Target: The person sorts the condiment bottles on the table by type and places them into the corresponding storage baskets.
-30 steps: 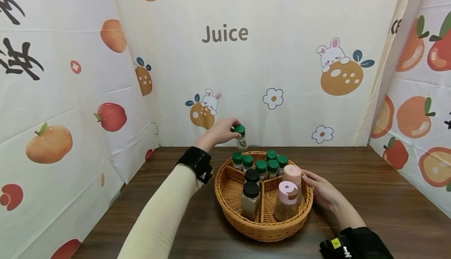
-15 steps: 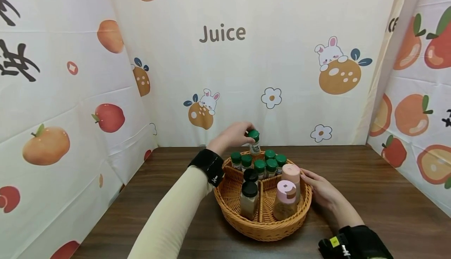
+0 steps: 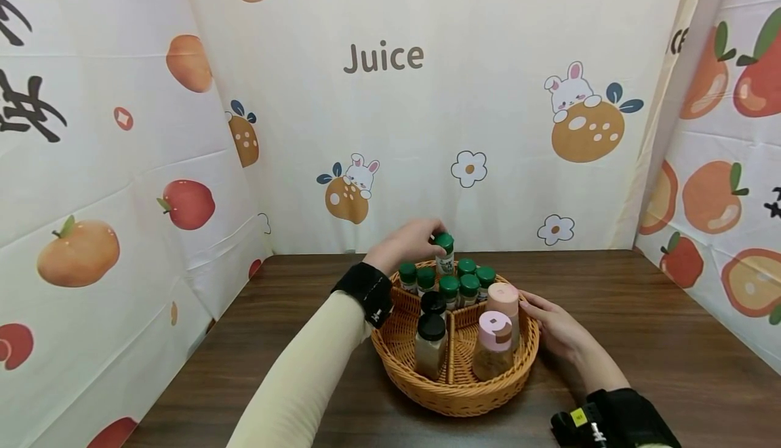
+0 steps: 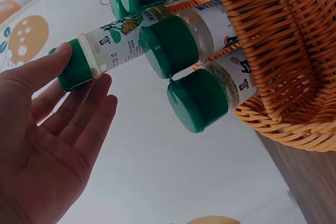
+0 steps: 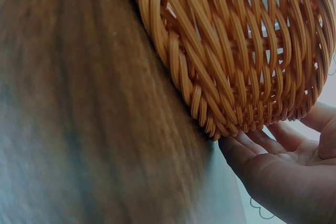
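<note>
My left hand point(image 3: 415, 239) pinches a spice jar point(image 3: 447, 262) by its green cap, upright at the back of a round wicker basket point(image 3: 454, 404). In the left wrist view, thumb and fingers lie on the cap point(image 4: 79, 66), the jar's lower end beside other green-capped jars point(image 4: 178, 45); its base is hidden. My right hand point(image 3: 558, 329) rests against the basket's right side. The right wrist view shows its fingers point(image 5: 252, 153) lying loosely along the outer wicker wall point(image 5: 236, 51), fairly straight. Several green-capped jars point(image 3: 449, 288) stand in the basket's rear compartment.
Two black-capped jars point(image 3: 430, 346) stand beside the divider in the front left compartment. Two jars with pink lids point(image 3: 495, 346) occupy the front right one. The basket sits on a dark wooden table point(image 3: 293, 299), with a printed curtain point(image 3: 396, 109) behind.
My left hand has carried the green-capped jar right and then down, from left of the basket's back to its rear compartment. The right hand keeps its place against the basket.
</note>
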`<action>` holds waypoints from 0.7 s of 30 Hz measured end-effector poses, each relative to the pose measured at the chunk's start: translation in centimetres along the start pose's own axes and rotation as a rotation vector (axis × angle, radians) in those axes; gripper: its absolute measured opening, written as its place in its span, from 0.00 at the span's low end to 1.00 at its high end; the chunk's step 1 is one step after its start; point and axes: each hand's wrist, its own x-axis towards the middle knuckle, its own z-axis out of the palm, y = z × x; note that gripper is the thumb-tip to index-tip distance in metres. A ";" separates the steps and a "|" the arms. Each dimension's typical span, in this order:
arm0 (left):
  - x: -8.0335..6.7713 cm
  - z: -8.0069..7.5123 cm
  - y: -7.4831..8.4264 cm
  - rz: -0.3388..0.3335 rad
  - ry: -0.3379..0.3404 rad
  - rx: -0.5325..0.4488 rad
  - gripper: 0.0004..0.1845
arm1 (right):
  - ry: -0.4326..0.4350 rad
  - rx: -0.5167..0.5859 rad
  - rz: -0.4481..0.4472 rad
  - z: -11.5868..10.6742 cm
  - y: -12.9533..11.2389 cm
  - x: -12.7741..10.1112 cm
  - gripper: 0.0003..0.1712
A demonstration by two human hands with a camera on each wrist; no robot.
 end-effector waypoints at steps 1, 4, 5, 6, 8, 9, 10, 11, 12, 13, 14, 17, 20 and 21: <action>0.0 0.1 0.0 0.004 -0.003 0.004 0.16 | 0.001 0.000 0.000 0.0 0.0 0.0 0.43; 0.2 0.3 -0.1 0.011 -0.013 0.009 0.16 | 0.004 -0.007 0.004 0.0 0.0 0.0 0.42; 0.2 0.3 -0.1 0.013 -0.016 0.012 0.16 | 0.007 -0.010 0.008 0.0 -0.1 0.0 0.42; 0.2 0.4 -0.1 0.016 -0.020 0.016 0.16 | 0.007 -0.014 0.012 0.0 -0.1 0.0 0.42; 0.3 0.5 -0.1 0.017 -0.026 0.024 0.16 | 0.011 -0.017 0.021 0.1 -0.2 0.0 0.42; 0.3 0.6 -0.1 0.018 -0.028 0.028 0.17 | 0.014 -0.017 0.026 0.1 -0.2 0.0 0.43; 0.3 0.7 -0.1 0.018 -0.030 0.030 0.17 | 0.012 -0.020 0.026 0.1 -0.2 0.0 0.43; 0.3 0.8 -0.1 0.018 -0.032 0.033 0.17 | 0.010 -0.022 0.027 0.1 -0.2 -0.1 0.43; 0.4 0.8 -0.1 0.018 -0.033 0.035 0.17 | 0.008 -0.024 0.028 0.1 -0.2 -0.1 0.43; 0.4 0.9 -0.1 0.017 -0.034 0.036 0.17 | 0.011 -0.021 0.029 0.1 -0.2 -0.1 0.43; 0.4 1.0 -0.1 0.015 -0.035 0.034 0.17 | 0.013 -0.019 0.030 0.1 -0.3 -0.1 0.43; 0.4 1.1 -0.1 0.011 -0.041 0.034 0.16 | 0.014 -0.016 0.027 0.0 -0.3 -0.1 0.43; 0.4 1.3 -0.1 0.006 -0.046 0.027 0.16 | 0.011 -0.013 0.021 -0.1 -0.3 -0.2 0.42; 0.4 1.4 -0.1 0.005 -0.048 0.024 0.16 | 0.013 -0.011 0.021 -0.1 -0.2 -0.1 0.42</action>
